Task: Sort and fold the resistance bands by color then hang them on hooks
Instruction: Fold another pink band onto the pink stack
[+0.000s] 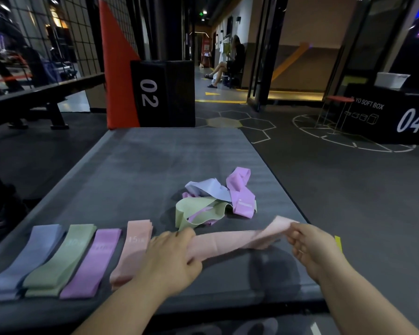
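In the head view, the left hand (169, 257) and the right hand (310, 250) hold a pink resistance band (228, 244) stretched between them, low over the grey padded platform (155, 165); each grip is curled around one end of it. Left of the left grip lie four folded stacks side by side: the blue stack (39, 257), the green stack (61, 259), the purple stack (94, 262) and the pink stack (131, 250). Beyond both grips lies a loose pile of bands (215, 199).

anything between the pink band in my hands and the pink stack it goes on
Nothing visible. The left hand grips the pink band right beside the pink stack; the right hand holds its other end. The tangled pile lies farther back, off that path.
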